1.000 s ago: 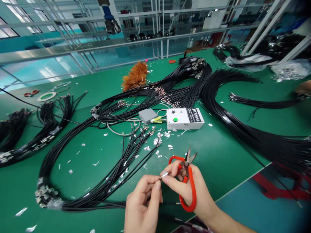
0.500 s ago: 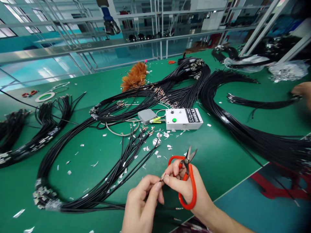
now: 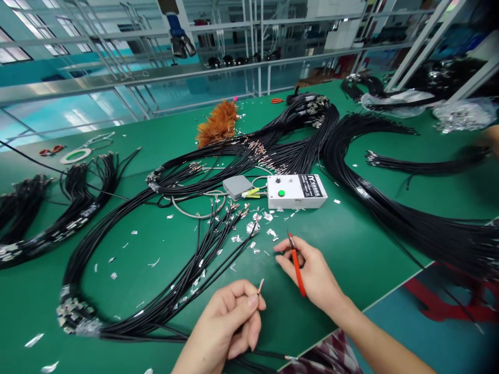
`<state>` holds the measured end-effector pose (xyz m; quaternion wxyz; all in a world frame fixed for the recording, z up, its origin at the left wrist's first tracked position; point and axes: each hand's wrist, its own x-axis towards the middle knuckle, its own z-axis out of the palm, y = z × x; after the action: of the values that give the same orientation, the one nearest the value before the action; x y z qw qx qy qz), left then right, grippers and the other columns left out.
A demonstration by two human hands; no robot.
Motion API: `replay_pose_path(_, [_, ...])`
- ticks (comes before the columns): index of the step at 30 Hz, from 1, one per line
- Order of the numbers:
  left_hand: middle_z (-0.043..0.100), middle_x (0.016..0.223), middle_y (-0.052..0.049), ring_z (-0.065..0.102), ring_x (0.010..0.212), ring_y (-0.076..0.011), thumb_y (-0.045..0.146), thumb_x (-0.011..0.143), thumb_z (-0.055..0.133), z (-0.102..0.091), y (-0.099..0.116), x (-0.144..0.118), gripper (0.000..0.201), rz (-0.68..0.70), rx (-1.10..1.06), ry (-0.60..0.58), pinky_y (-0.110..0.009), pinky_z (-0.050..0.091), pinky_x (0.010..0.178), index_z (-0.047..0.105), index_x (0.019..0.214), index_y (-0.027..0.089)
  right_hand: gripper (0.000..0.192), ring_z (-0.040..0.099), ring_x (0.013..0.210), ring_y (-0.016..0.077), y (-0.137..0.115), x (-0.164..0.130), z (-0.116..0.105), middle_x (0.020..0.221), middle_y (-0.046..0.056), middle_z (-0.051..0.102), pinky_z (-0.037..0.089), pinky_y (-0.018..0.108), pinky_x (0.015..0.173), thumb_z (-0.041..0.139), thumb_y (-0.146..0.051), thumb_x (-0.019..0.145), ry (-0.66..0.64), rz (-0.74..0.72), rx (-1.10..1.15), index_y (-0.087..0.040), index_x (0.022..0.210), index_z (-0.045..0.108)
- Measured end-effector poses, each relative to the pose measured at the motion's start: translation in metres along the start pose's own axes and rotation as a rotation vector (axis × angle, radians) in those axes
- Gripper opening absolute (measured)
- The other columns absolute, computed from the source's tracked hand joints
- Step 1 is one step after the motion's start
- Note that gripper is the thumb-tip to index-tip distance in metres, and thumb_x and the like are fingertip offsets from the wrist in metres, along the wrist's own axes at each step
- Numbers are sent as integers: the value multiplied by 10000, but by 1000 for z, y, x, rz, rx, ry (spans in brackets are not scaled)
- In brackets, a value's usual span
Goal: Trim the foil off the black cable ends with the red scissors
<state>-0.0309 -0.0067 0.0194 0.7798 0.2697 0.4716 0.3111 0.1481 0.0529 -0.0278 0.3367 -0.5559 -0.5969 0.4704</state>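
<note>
My left hand (image 3: pixel 230 322) pinches a black cable close to its end, and the cable's bared tip (image 3: pixel 261 285) sticks up past my fingertips. To its right, my right hand (image 3: pixel 312 270) is curled round red-handled scissors (image 3: pixel 298 270), seen edge-on with the blades pointing up and away; thumb and forefinger are a little apart. The two hands do not touch. A bundle of black cables (image 3: pixel 136 332) runs beside my left hand, its stripped ends (image 3: pixel 237 210) fanned out on the green table (image 3: pixel 351 291).
A white control box (image 3: pixel 296 191) with a green button stands beyond my hands, next to a grey flat block (image 3: pixel 237 187). Foil scraps litter the table. More cable bundles (image 3: pixel 362 192) lie right. At the right edge another person's hand (image 3: pixel 491 139) holds a short bundle.
My right hand has drawn away from my left and moved right. The scissors have turned from flat-on with parted blades to edge-on. My left hand keeps the cable end.
</note>
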Motion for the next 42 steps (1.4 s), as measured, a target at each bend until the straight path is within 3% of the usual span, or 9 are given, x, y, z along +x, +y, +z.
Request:
replay_pose_path(5, [491,497,15,191,361,-2,431,848,567,1,-6,5,326,39,67,57,-141,81,358,489,842,115,231,576,819,150,-12,-21,4,930,80,623,452,274,757,648,-319,783,-252,48,461,-140,854,519])
replay_pose_path(9, [524,535,9,240,348,3,464,843,563,1,-8,7,362,81,156,97,-145,118,360,456,816,119,229,566,772,111,-20,-29,8,886,38,615,453,232,728,667,-263,769,-188,-1,499,-149,794,470])
replay_pose_path(14, [555,560,-10,370,358,-24,463,785,619,9,-13,6,387,156,214,242,-142,228,380,451,779,114,203,575,810,116,-23,-34,10,872,28,611,451,227,760,669,-230,767,-122,-32,391,-150,760,482])
replay_pose_path(23, [519,549,6,359,384,-35,424,786,625,20,-18,5,350,241,160,381,-154,242,402,469,752,114,233,592,719,138,-26,-38,24,742,35,596,487,262,722,660,-259,769,-24,0,493,-146,724,461])
replay_pose_path(27, [456,547,44,321,400,-46,434,842,564,19,-20,3,407,256,145,364,-155,228,394,461,1097,135,256,565,702,141,-24,-42,32,747,45,579,477,279,710,640,-300,789,-18,38,490,-146,735,443])
replay_pose_path(30, [398,554,49,300,426,-50,464,876,509,16,-20,2,520,226,179,262,-160,238,399,405,1261,129,259,542,689,130,-24,-41,34,727,33,553,465,263,695,642,-290,773,-31,52,502,-145,723,434])
replay_pose_path(33, [435,635,28,275,413,-26,460,863,531,15,-21,3,439,200,139,207,-166,185,384,476,1174,155,229,486,635,95,-24,-39,32,672,-1,498,432,214,632,637,-239,753,-43,53,505,-143,706,434])
replay_pose_path(38, [447,592,34,279,398,0,421,809,624,17,-21,8,317,276,68,392,-173,132,437,562,951,145,211,476,662,110,-24,-40,32,711,13,503,419,240,651,619,-258,768,-84,53,466,-145,726,446])
replay_pose_path(42, [523,738,5,298,422,10,443,785,649,15,-21,11,337,251,-26,415,-180,148,455,562,865,127,188,484,668,122,-25,-44,33,708,20,514,420,260,669,572,-262,814,-31,-27,290,-149,720,455])
